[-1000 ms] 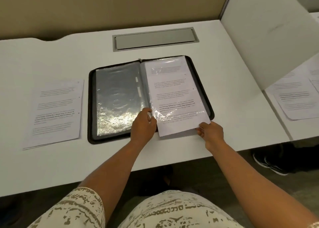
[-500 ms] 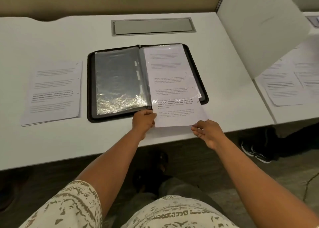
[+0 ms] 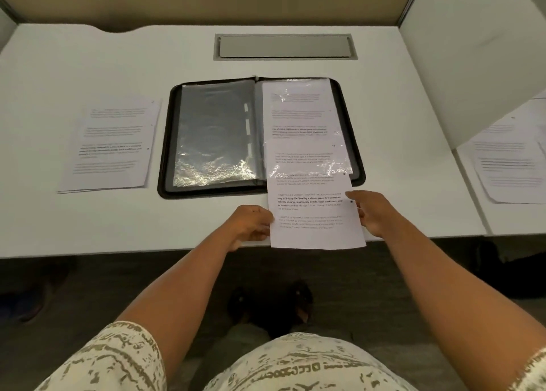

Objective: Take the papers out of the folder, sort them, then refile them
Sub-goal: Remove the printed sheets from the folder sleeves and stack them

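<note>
So a black zip folder (image 3: 261,137) is laid open flat on the white desk (image 3: 88,65); the left half is just an empty shiny plastic sleeve (image 3: 215,133), the right half has a printed page (image 3: 297,109) tucked in its sleeve. A second printed sheet (image 3: 313,207) is seen partly inside the bottom of that right sleeve; its upper part is under the plastic, and the lower part is stuck out past the folder edge and over the desk's front edge.

Both arms are stretched forward from the bottom of the view, forearms bare, angled in toward the sheet. The left hand (image 3: 251,223) is placed at the sheet's left edge, fingers curled and pinched onto the paper, thumb on top; the right hand (image 3: 373,211) is set at the right edge, index finger laid along the side of the page and the rest of the fingers curled under it, so the sheet is gripped from both sides.

A stack of papers (image 3: 110,143) is left on the desk well to the left of the folder; more papers (image 3: 508,166) are spread on the neighbouring desk, past a white divider panel (image 3: 472,50). A grey cable hatch (image 3: 285,46) is set into the desk behind the folder.
</note>
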The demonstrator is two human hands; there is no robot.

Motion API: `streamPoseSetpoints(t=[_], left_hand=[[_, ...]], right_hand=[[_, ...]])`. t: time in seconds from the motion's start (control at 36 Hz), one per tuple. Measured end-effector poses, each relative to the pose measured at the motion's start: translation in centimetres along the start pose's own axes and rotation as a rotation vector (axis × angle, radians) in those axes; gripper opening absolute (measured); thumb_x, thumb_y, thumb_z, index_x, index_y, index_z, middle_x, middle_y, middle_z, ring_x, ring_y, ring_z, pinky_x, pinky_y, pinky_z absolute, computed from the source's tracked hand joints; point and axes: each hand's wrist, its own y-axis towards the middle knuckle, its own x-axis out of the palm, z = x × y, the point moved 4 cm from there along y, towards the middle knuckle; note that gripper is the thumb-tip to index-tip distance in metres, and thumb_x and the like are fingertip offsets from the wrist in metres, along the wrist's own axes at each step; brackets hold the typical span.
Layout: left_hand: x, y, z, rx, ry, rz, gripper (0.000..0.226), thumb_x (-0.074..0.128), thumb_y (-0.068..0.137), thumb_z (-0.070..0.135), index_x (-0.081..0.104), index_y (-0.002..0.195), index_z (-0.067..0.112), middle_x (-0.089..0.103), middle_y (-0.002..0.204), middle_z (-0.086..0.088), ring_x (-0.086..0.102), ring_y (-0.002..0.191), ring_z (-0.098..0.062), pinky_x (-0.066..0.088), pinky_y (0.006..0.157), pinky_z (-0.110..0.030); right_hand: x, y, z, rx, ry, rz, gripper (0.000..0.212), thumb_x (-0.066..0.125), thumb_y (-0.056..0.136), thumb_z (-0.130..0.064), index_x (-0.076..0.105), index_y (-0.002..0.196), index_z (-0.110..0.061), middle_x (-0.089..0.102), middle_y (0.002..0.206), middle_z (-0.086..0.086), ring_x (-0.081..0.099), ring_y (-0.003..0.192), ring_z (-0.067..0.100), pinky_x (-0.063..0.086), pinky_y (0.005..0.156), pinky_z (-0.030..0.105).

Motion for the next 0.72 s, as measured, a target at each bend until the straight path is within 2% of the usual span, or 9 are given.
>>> streamPoseSetpoints(t=[0.08,0.17,0.22,0.31,0.39,0.47,0.53,0.61,0.72], left_hand=[[0.7,0.5,0.5,0.046,-0.050,0.128,0.019,0.061,0.097,0.025,0.067,0.106,0.009,0.075,0.102,-0.008,0.073,0.093,-0.023,0.059,0.081,-0.034],[1.1,1.1,0.9,0.097,-0.155,0.299,0.014,0.062,0.096,0.029,0.069,0.101,0.018,0.076,0.098,-0.006,0.073,0.091,-0.023,0.060,0.085,-0.039],[1.5,1.4,1.2,0.116,-0.156,0.341,0.009,0.062,0.096,0.029,0.068,0.099,0.023,0.075,0.099,-0.003,0.072,0.094,-0.022,0.058,0.089,-0.040],[2.2,1.3,1.6,0.113,-0.133,0.344,0.011,0.062,0.096,0.026,0.069,0.101,0.019,0.074,0.101,-0.003,0.070,0.096,-0.021,0.057,0.089,-0.039],[2.8,1.2,1.6,0.092,-0.111,0.325,0.014,0.057,0.095,0.016,0.069,0.095,0.011,0.074,0.099,-0.006,0.070,0.094,-0.024,0.057,0.088,-0.039],[3.5,0.9,1.4,0.042,-0.130,0.262,0.020,0.056,0.094,0.013,0.067,0.105,0.001,0.075,0.100,-0.010,0.072,0.094,-0.026,0.059,0.084,-0.038],[4.0,0.6,1.3,0.024,-0.114,0.209,0.022,0.055,0.094,0.012,0.066,0.110,0.002,0.075,0.101,-0.010,0.072,0.093,-0.025,0.059,0.077,-0.034],[4.4,0.5,0.8,0.015,-0.091,0.181,0.023,0.054,0.094,0.017,0.067,0.110,0.009,0.076,0.103,-0.008,0.072,0.096,-0.025,0.058,0.088,-0.041],[4.2,0.4,0.7,0.031,-0.092,0.260,0.030,0.055,0.095,0.031,0.070,0.110,0.009,0.076,0.101,-0.007,0.071,0.099,-0.028,0.056,0.094,-0.043]], right_hand=[[-0.2,0.5,0.1,-0.022,-0.075,-0.013,0.027,0.062,0.097,-0.009,0.064,0.124,-0.008,0.072,0.115,0.012,0.069,0.104,0.031,0.055,0.093,0.051],[-0.5,0.7,0.3,-0.017,-0.100,-0.023,0.025,0.062,0.096,-0.004,0.065,0.121,-0.005,0.071,0.116,0.014,0.069,0.103,0.033,0.056,0.093,0.053],[-0.8,0.7,0.5,-0.008,-0.118,-0.055,0.020,0.062,0.095,-0.003,0.066,0.115,-0.006,0.072,0.115,0.013,0.070,0.103,0.033,0.055,0.095,0.054],[-1.6,0.4,0.9,0.012,-0.140,-0.100,0.018,0.063,0.095,-0.002,0.066,0.112,-0.005,0.072,0.115,0.013,0.069,0.104,0.032,0.056,0.094,0.049],[-2.5,0.1,1.2,0.032,-0.162,-0.141,0.018,0.063,0.096,-0.004,0.066,0.114,-0.005,0.073,0.112,0.012,0.069,0.104,0.030,0.057,0.088,0.041],[-3.1,0.3,1.0,0.028,-0.167,-0.136,0.021,0.066,0.096,-0.013,0.067,0.116,-0.005,0.074,0.110,0.014,0.069,0.104,0.033,0.055,0.095,0.049],[-3.2,0.5,0.7,0.010,-0.176,-0.113,0.026,0.069,0.094,-0.020,0.068,0.115,-0.006,0.075,0.108,0.014,0.070,0.103,0.036,0.055,0.095,0.054],[-3.0,0.6,0.1,-0.022,-0.175,-0.085,0.022,0.068,0.095,-0.019,0.068,0.110,-0.003,0.075,0.106,0.015,0.071,0.098,0.036,0.058,0.088,0.049],[-3.1,-0.1,0.0,0.003,-0.238,-0.140,0.019,0.065,0.095,-0.011,0.067,0.113,-0.004,0.075,0.108,0.011,0.072,0.098,0.030,0.058,0.083,0.042]])
